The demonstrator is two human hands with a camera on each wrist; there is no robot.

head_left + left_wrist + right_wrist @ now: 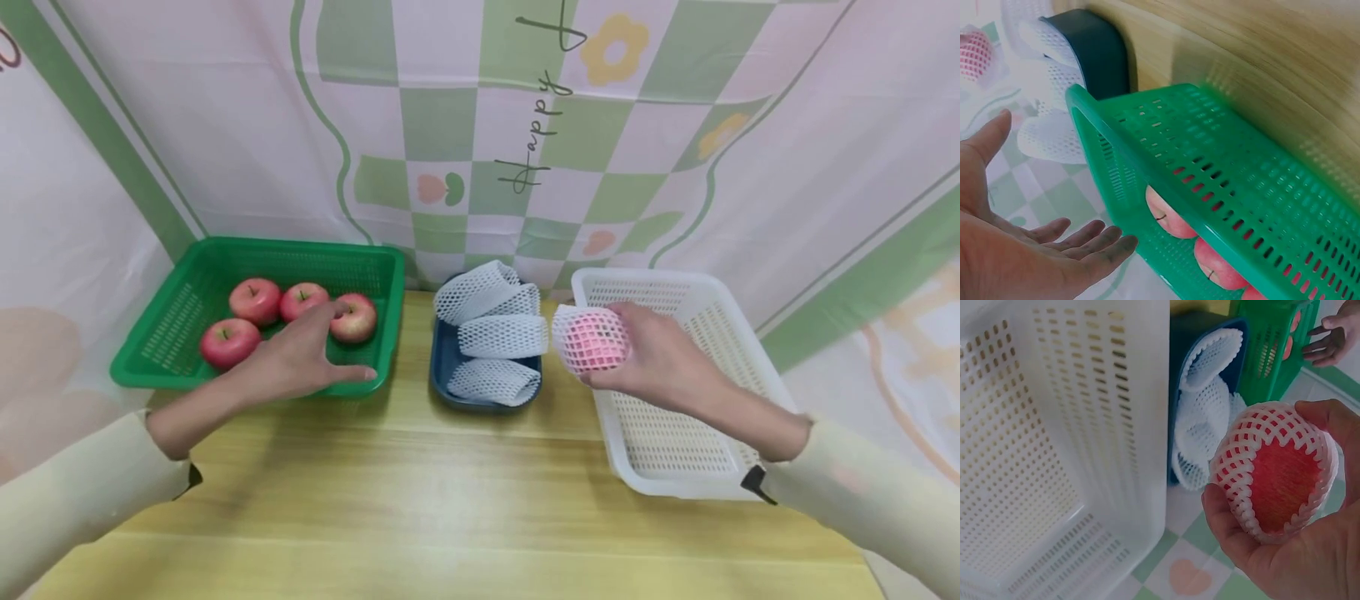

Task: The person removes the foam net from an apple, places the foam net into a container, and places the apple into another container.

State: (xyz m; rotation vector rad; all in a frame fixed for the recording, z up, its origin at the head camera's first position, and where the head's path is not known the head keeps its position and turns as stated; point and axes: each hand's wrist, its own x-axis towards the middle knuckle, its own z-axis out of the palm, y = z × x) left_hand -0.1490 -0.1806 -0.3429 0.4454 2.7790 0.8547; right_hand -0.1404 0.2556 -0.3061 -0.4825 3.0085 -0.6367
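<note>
My right hand point(660, 354) grips an apple point(1285, 481) wrapped in a white foam net sleeve point(1241, 450), held up by the left side of the white basket point(622, 458). Red flesh-coloured skin shows through the sleeve's open end in the right wrist view. Over the front part of the green basket point(393, 333) hovers my left hand point(296, 354), thumb and fingers spread, nothing held. Several red apples point(255, 302) lie in that basket; the rightmost apple point(356, 321) is nearest the left fingertips and partly covered by them in the head view.
Between the two baskets stands a small dark blue tray point(442, 354) with several white foam net sleeves point(502, 336) piled in it. All three containers sit on a wooden table point(465, 500). A checked cloth point(510, 125) hangs right behind them.
</note>
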